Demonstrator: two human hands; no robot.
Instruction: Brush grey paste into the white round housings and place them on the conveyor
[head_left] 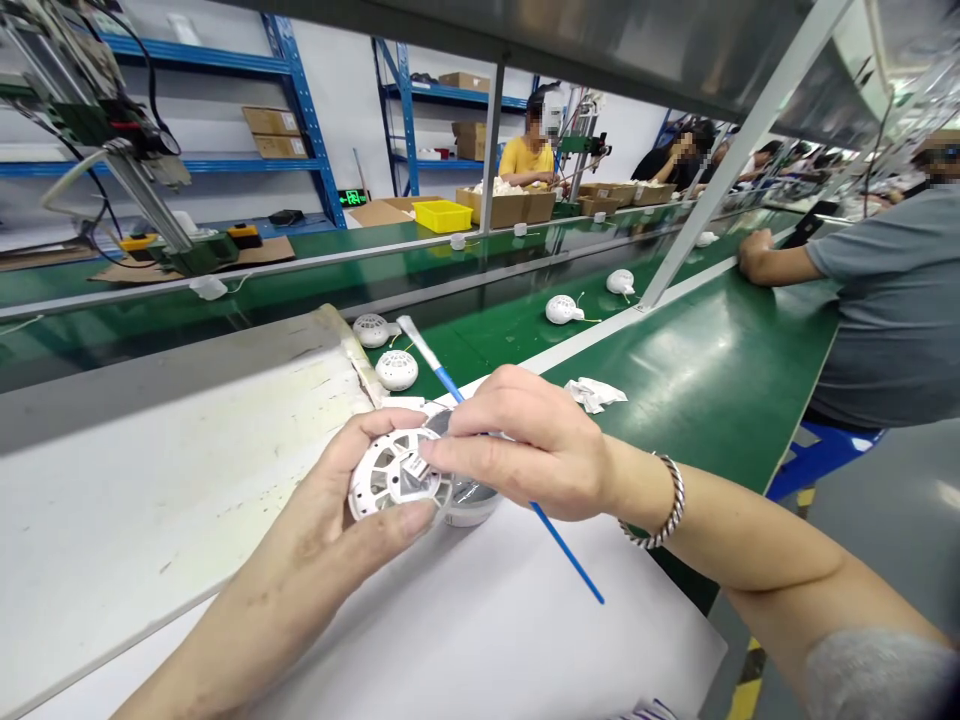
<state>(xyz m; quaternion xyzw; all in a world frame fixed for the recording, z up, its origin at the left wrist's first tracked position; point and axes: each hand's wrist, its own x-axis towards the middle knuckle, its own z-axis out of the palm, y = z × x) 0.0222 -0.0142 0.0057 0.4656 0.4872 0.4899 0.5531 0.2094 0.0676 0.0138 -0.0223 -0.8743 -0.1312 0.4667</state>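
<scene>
My left hand [337,500] is closed around a round white slotted plastic housing [367,478], fingers behind its rim and thumb along the near edge. Inside its openings is a small white rectangular piece [415,466] with dark print. My right hand [525,440] reaches over the housing, thumb and fingertip at this piece. Across the right hand's grip runs a thin blue-handled brush [568,553], its pale tip pointing up and away. Behind the hands, partly hidden, stands a round tub [471,515] with greyish contents.
Similar white housings [396,370] with wires lie on the green conveyor belt [480,345]. A crumpled tissue [595,394] is right of my hands. A slanted metal post [739,165] rises beside the belt. One co-worker [900,290] sits at right; others work across the line.
</scene>
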